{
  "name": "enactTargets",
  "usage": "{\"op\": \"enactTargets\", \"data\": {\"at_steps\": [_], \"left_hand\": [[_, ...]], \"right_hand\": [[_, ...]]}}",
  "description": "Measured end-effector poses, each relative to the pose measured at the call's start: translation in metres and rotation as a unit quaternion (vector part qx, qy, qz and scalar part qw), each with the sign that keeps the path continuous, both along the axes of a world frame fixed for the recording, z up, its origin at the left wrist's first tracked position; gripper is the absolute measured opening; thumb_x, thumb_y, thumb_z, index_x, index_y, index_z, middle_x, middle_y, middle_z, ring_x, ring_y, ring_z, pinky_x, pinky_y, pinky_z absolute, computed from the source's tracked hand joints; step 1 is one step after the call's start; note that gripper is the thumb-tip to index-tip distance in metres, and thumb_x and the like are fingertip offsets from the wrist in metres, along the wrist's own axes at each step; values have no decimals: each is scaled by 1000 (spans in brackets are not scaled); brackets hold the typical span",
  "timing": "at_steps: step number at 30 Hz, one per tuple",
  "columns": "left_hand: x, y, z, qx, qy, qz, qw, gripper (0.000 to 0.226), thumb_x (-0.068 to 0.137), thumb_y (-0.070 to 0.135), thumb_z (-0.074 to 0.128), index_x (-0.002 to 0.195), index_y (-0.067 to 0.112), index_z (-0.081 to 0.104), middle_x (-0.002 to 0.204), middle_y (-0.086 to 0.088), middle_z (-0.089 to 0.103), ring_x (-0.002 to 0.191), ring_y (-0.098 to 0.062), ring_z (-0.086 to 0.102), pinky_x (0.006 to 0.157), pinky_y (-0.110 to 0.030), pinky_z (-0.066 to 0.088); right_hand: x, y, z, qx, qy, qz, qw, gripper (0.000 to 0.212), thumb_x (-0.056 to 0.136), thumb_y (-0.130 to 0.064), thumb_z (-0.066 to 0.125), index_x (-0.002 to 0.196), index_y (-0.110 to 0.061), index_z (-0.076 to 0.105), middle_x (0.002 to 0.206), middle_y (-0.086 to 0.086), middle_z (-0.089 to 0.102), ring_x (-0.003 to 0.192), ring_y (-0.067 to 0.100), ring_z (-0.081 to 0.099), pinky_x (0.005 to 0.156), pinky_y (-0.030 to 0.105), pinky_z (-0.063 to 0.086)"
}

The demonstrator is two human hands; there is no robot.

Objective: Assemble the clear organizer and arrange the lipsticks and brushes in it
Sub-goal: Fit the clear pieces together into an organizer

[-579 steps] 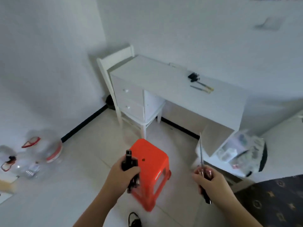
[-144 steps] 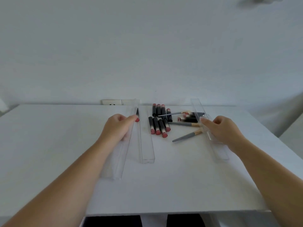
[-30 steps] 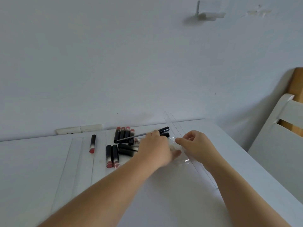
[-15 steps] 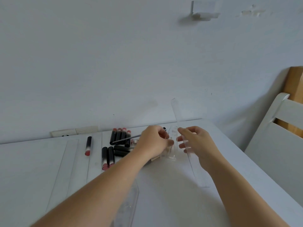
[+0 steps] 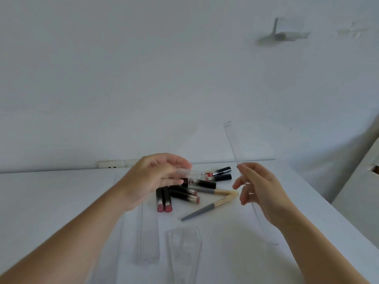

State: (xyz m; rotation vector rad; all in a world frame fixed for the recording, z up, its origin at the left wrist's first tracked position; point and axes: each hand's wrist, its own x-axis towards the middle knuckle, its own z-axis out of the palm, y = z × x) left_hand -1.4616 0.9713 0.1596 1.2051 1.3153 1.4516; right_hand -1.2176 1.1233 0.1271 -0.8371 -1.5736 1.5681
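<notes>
The room is lit by soft, even daylight, a little dim and grey. Faint shadows are seen on the desk (image 5: 61,201) under the left hand (image 5: 151,179). Both hands are slightly blurred. Straight lines are bent near the edges.

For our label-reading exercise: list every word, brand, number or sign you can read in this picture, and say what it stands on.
None can be read.
Black lipstick tubes with pink ends: no print legible at this sharpness.
Grey-handled makeup brushes: no marking shows.
Long clear plastic organizer strip, pinched by the right hand: plain.
White wall socket strip: too blurred to tell.
</notes>
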Motion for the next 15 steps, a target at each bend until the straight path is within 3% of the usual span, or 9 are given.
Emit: {"op": "enactTargets", "data": {"at_steps": [3,6,10,12,13,15], "left_hand": [[-9,-18,-7,11,-25,36,999,24,84,16,60,98,12,79,109,-19,76,102,-30,72,86,-36,59],[-15,-25,-15,44,84,150,984,26,74,19,74,97,31,78,98,-2,77,84,-19,71,74,-28,58],[-27,-34,-22,71,94,177,977,67,72,16,79,125,53,61,128,23,64,86,-15,74,66,-23,54],[-33,-36,-25,52,24,196,979,77,69,15,81,134,47,56,129,21,66,84,-16,73,68,-28,54],[-36,-37,-25,45,-35,195,979,70,69,11,81,131,36,62,120,12,72,77,-18,68,66,-31,51],[-40,-37,-24,42,-134,183,973,33,72,3,78,100,19,77,99,-1,76,67,-18,54,59,-28,45]], "right_hand": [[-11,-12,14,57,-32,47,997,30,76,-54,72,94,-30,70,77,14,71,50,26,54,49,32,49],[-22,-22,27,124,-84,102,983,29,75,-53,72,97,-35,67,76,9,72,50,22,54,52,27,49],[-35,-32,36,208,-152,129,958,23,80,-46,73,100,-40,64,73,4,70,51,13,55,54,22,50],[-41,-36,36,237,-176,138,945,29,76,-53,72,102,-42,63,70,-2,68,53,10,53,53,20,47],[-44,-38,35,252,-190,142,938,32,74,-57,71,102,-44,62,68,-6,66,54,9,51,53,19,45],[-49,-41,34,285,-211,148,923,34,75,-57,71,105,-48,60,69,-12,66,55,8,46,52,17,41]]}}
